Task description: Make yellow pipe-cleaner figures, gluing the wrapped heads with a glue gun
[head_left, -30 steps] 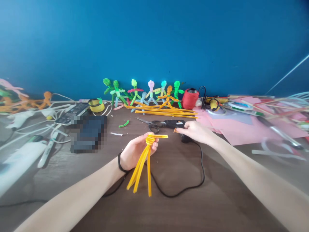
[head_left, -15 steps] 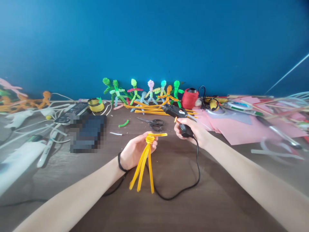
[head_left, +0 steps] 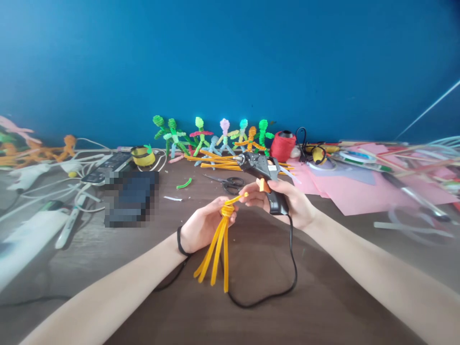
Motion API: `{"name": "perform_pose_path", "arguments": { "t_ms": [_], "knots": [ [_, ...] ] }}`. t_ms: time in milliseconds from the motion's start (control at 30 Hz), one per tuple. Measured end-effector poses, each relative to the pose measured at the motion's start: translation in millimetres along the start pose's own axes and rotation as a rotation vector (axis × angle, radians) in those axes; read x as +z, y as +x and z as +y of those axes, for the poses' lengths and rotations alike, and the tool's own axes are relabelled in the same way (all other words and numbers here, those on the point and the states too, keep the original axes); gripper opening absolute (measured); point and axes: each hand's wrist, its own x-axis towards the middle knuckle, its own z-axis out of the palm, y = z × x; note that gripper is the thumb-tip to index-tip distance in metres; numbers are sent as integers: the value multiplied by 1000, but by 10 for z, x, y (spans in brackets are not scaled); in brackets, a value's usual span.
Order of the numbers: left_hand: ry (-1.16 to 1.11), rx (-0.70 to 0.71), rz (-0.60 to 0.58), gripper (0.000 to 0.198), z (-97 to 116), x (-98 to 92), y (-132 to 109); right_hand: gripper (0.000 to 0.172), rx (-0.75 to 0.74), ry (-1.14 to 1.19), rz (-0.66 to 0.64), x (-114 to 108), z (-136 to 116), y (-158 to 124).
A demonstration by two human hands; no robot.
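Note:
My left hand (head_left: pixel 203 223) is closed on a bundle of yellow pipe cleaners (head_left: pixel 220 249), wound round near the top, with several strands hanging down. One short end sticks out from the winding toward the right. My right hand (head_left: pixel 293 203) holds a black glue gun (head_left: pixel 257 165) with an orange trigger; its nozzle points left, over the orange pipe cleaners behind. Fingertips of the right hand are at the short yellow end; whether they pinch it is hard to tell. A black cord (head_left: pixel 294 268) runs from the gun's handle down across the table.
Scissors (head_left: pixel 232 184) lie just beyond my hands, near a green pipe cleaner piece (head_left: pixel 184 183). Several pipe-cleaner figures (head_left: pixel 224 127) stand along the blue wall beside a red spool (head_left: pixel 282 147). Pink paper sheets (head_left: pixel 350 191) lie right; a blurred dark object (head_left: pixel 132 199) lies left.
My right hand has turned the glue gun more upright and reached its fingers left to the short yellow end. That end now tilts upward, and the bundle has shifted slightly right.

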Motion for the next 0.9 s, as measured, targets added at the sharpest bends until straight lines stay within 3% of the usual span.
{"name": "perform_pose_path", "arguments": {
  "t_ms": [233, 433, 600, 767, 900],
  "knots": [
    [-5, 0, 7, 7, 18, -5, -15, 20, 64, 72, -54, -25, 1, 7],
    [-142, -34, 13, 10, 53, 15, -42, 19, 79, 52, 78, -283, 101, 49],
    [-203, -26, 21, 11, 55, 29, -47, 11, 123, 121, -66, -442, 204, 57],
    [-162, -15, 59, 12, 56, 7, -23, 11, 118, 113, -197, -419, 209, 52],
    [-163, -6, 131, 14, 62, 22, -15, 12, 110, 40, -221, -403, 208, 59]
  ]
}}
